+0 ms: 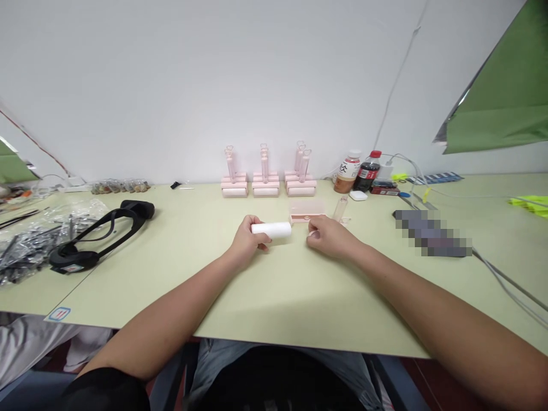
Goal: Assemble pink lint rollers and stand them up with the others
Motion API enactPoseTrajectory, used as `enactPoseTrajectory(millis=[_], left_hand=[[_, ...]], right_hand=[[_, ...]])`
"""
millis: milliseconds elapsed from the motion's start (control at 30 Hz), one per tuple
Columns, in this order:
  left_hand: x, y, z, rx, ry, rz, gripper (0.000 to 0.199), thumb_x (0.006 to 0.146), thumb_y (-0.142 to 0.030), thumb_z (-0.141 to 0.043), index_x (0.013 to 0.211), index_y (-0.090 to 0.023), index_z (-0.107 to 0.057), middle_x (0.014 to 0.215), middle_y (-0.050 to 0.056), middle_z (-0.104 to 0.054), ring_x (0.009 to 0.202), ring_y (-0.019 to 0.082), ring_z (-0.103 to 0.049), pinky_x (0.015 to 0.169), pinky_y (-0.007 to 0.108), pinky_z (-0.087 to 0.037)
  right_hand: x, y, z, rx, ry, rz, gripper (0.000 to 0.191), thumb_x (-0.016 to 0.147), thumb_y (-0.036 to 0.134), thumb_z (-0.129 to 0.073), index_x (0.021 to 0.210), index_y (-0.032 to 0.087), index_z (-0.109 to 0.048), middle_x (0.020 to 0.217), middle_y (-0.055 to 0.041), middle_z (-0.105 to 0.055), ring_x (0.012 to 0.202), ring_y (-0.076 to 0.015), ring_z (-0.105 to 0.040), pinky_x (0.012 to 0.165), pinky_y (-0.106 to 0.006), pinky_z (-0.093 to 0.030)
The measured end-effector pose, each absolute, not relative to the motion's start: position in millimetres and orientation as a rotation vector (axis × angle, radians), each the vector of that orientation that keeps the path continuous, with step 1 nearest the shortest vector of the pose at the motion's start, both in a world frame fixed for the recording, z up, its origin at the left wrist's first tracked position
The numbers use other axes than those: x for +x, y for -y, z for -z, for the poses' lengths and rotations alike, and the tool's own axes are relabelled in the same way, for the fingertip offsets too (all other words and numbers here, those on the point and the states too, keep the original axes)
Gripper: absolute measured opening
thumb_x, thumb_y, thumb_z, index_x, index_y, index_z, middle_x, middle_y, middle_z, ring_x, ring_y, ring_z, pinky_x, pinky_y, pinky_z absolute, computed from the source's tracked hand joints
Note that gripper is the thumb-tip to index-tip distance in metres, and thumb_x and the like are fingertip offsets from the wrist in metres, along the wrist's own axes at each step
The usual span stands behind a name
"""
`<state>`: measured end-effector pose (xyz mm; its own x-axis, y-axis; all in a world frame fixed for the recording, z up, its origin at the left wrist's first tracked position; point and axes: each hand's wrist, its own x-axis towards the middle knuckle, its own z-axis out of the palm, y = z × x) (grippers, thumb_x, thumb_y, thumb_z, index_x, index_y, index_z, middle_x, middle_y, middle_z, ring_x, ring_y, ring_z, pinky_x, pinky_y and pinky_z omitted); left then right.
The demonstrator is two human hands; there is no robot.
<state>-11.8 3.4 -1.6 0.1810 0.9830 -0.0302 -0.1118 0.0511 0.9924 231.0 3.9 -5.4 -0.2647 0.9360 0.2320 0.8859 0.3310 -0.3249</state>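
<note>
1. From where I stood, the left hand (pixel 247 241) was closed around one end of a white roll (pixel 274 230)
2. The right hand (pixel 329 236) was curled nearly closed, its fingertips on a small pale piece (pixel 314 234), mostly hidden
3. The white roll's free end pointed between the hands, apart from the right one
4. A pink case (pixel 307 207) sat just beyond them on the desk (pixel 265 297), near a clear handle (pixel 341 208)

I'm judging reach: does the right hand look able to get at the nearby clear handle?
Probably yes: nothing visible stands between the right hand and clear handle, though the fingers look curled.
</note>
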Motion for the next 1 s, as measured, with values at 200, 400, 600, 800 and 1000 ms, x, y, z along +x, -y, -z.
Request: enactPoseTrajectory(millis=[200, 400, 600, 800, 1000], left_hand=[[-15, -5, 2, 1.041, -0.948, -1.056, 0.042, 0.048, -0.009, -0.061, 0.082, -0.020, -0.039, 0.084, 0.000, -0.056, 0.057, 0.016, -0.064, 0.042, 0.023, -0.045], [-12, -3, 2, 1.013, -0.889, -1.035, 0.043, 0.048, -0.009, -0.061, 0.082, -0.020, -0.039, 0.080, -0.001, -0.058, 0.054, 0.016, -0.064, 0.042, 0.022, -0.044], [-11, -1, 3, 1.006, -0.865, -1.024, 0.042, 0.049, -0.009, -0.062, 0.083, -0.020, -0.039, 0.075, -0.002, -0.059, 0.056, 0.016, -0.064, 0.046, 0.023, -0.047], [-13, 0, 3, 0.980, -0.811, -0.965, 0.043, 0.050, -0.010, -0.061, 0.085, -0.021, -0.039, 0.074, -0.001, -0.059, 0.058, 0.017, -0.065, 0.050, 0.024, -0.048], [-15, -1, 4, 1.203, -0.863, -0.920, 0.037, 0.056, -0.018, -0.063, 0.087, -0.021, -0.041, 0.076, -0.003, -0.054, 0.061, 0.014, -0.058, 0.050, 0.023, -0.043]], right_hand=[[221, 1, 8, -1.307, 1.897, -0.594, 0.026, 0.075, 0.027, -0.057, 0.060, 0.022, -0.037, 0.069, -0.0006, -0.057, 0.071, -0.0172, -0.055, 0.061, -0.026, -0.036], [206, 11, 10, -1.027, 1.770, -0.735, 0.023, 0.078, 0.037, -0.066, 0.071, 0.020, -0.053, 0.087, -0.0051, -0.067, 0.086, -0.0209, -0.062, 0.069, -0.030, -0.045], [205, 15, 11, -1.021, 1.848, -0.618, 0.018, 0.081, 0.034, -0.066, 0.076, 0.021, -0.055, 0.093, -0.0050, -0.069, 0.091, -0.0216, -0.064, 0.074, -0.032, -0.050], [205, 15, 9, -1.043, 1.853, -0.617, 0.018, 0.080, 0.037, -0.067, 0.080, 0.021, -0.058, 0.096, -0.0054, -0.071, 0.085, -0.0204, -0.066, 0.074, -0.033, -0.052], [204, 18, 5, -1.042, 1.773, -0.616, 0.019, 0.079, 0.038, -0.068, 0.083, 0.021, -0.059, 0.095, -0.0054, -0.072, 0.083, -0.0199, -0.066, 0.074, -0.033, -0.052]])
